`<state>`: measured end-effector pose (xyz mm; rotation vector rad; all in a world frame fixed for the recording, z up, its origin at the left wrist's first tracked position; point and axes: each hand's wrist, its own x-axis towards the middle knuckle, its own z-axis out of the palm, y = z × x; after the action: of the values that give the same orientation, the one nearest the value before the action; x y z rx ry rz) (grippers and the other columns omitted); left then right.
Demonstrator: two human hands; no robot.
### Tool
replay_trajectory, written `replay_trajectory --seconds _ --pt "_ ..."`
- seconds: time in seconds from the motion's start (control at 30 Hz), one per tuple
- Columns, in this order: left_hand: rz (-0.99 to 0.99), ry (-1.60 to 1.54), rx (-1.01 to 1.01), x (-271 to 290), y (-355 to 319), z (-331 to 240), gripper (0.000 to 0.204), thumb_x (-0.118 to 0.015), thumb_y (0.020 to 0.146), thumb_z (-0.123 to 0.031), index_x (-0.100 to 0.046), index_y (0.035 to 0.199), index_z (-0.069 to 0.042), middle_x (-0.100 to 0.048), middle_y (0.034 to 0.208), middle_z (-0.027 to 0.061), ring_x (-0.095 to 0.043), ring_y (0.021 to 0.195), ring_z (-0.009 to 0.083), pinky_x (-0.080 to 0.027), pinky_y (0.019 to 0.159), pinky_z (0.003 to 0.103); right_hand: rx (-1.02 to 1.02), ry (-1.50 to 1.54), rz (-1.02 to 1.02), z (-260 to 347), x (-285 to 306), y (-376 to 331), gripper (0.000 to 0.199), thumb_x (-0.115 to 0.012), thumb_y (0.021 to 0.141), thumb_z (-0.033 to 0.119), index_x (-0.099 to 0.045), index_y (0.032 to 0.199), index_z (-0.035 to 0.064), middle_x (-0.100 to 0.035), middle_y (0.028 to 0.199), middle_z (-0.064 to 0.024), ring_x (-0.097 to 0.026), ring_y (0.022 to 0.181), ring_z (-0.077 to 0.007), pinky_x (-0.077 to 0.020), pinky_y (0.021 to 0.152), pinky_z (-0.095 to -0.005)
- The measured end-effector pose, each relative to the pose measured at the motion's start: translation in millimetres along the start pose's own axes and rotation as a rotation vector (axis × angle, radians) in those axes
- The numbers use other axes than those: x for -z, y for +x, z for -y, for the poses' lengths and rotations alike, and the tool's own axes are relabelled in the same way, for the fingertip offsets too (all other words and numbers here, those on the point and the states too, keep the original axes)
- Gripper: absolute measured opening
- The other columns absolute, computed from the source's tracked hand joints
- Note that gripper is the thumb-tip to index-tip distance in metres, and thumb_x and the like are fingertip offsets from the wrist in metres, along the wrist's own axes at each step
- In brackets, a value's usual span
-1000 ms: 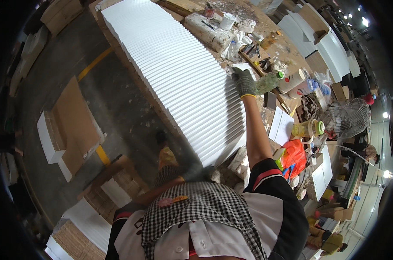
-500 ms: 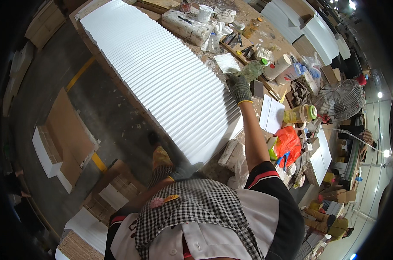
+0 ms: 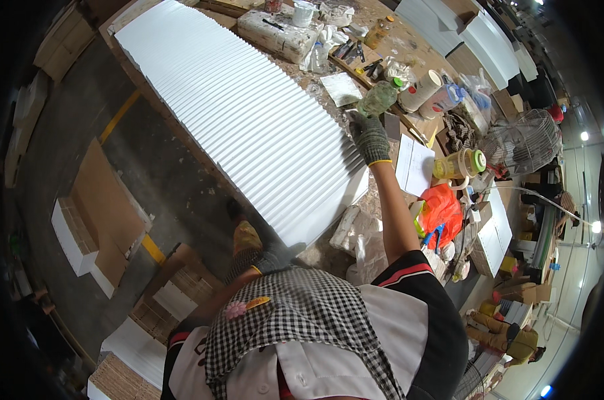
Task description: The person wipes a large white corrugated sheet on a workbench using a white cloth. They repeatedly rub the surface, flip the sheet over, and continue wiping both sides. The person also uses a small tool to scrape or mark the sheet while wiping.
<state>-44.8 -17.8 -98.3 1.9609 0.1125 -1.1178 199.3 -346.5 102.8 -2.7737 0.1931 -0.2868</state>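
Observation:
A long row of white boards (image 3: 242, 120), overlapping like a fan with ridged edges, stretches diagonally over the worktable. My right hand (image 3: 370, 139), in a grey knitted glove with a yellow cuff, is at the row's right edge. Its fingers are bent together against the boards there; the fingertips are partly hidden. Just beyond it lies a greenish clear bottle (image 3: 378, 98) with a green cap. My left hand (image 3: 265, 261), also gloved, is low beside the near end of the row, close to my checked apron (image 3: 295, 307). Its fingers are mostly hidden and blurred.
To the right are a white sheet of paper (image 3: 414, 165), a yellowish jug (image 3: 458, 165), an orange plastic bag (image 3: 442, 210) and a wire fan (image 3: 523, 143). Cutters and a stained block (image 3: 275, 37) lie at the back. Cardboard pieces (image 3: 105, 207) stand on the floor at left.
The view has shifted slightly, so the boards and table sit a little further left and up. My right hand stays at the boards' right edge; my left remains low near the apron.

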Motion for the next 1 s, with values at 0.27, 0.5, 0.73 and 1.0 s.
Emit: replay_trajectory --seconds 0.27,0.5,0.73,1.0 --pt "0.044 -0.031 0.034 -21 48 43 0.073 -0.068 0.097 -0.055 -0.059 0.139 0.004 -0.073 0.101 0.0113 -0.066 0.084 0.0206 -0.058 0.078 0.038 0.071 0.645 0.364 72 -1 -86 0.027 -0.062 0.107 0.029 -0.069 0.093 0.0081 -0.069 0.072 -0.0059 -0.067 0.061 -0.0157 -0.0592 0.053 -0.0318" --pt "-0.146 -0.239 -0.207 26 -40 -40 0.077 -0.09 0.085 -0.021 -0.048 0.144 0.005 -0.07 0.12 0.016 -0.066 0.102 0.0256 -0.055 0.094 0.038 0.148 0.481 -0.118 17 8 -35 0.023 -0.063 0.106 0.02 -0.068 0.091 0.0023 -0.064 0.067 -0.0087 -0.059 0.051 -0.0177 -0.0558 0.05 -0.0343" --pt "-0.031 -0.107 -0.131 23 -34 -41 0.067 -0.084 0.091 -0.025 -0.053 0.141 0.007 -0.071 0.119 0.0178 -0.067 0.104 0.0274 -0.056 0.093 0.039 0.519 0.031 0.347 79 10 -146 0.019 -0.062 0.106 0.024 -0.07 0.119 0.0124 -0.069 0.079 -0.0086 -0.067 0.076 -0.018 -0.0611 0.078 -0.0314" --pt "0.042 0.061 -0.196 29 -38 -47 0.059 -0.077 0.098 -0.03 -0.059 0.139 0.009 -0.072 0.118 0.0199 -0.068 0.107 0.0294 -0.057 0.092 0.041 0.079 0.0 -0.018 -30 27 -87 0.036 -0.067 0.099 0.016 -0.071 0.135 0.0152 -0.065 0.094 -0.0218 -0.067 0.087 -0.0378 -0.0536 0.076 -0.0498"
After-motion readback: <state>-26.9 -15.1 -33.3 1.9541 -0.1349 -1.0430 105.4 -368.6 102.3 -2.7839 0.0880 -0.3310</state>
